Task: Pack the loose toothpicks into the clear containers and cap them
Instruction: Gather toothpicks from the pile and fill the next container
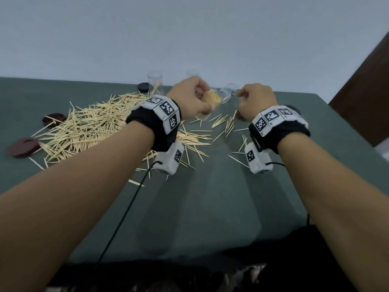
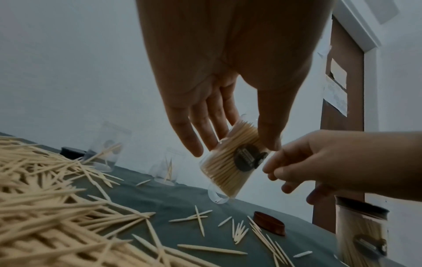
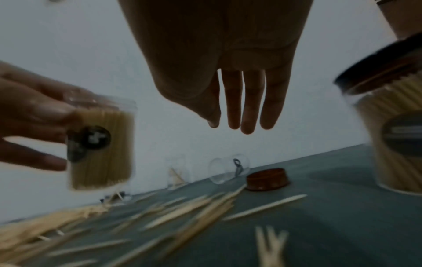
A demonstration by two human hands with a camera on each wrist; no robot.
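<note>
clear container (image 2: 230,162): packed with toothpicks, uncapped, tilted | left hand (image 1: 192,98): grasping it | right hand (image 1: 255,100): state unclear

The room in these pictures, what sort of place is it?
Probably an ordinary indoor room used as a worktable: a table under green cloth against a plain white wall, with a brown door bearing paper notices.

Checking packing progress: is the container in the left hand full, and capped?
Full, uncapped: the container in the left hand is packed with toothpicks, tips bare at its open top.
</note>
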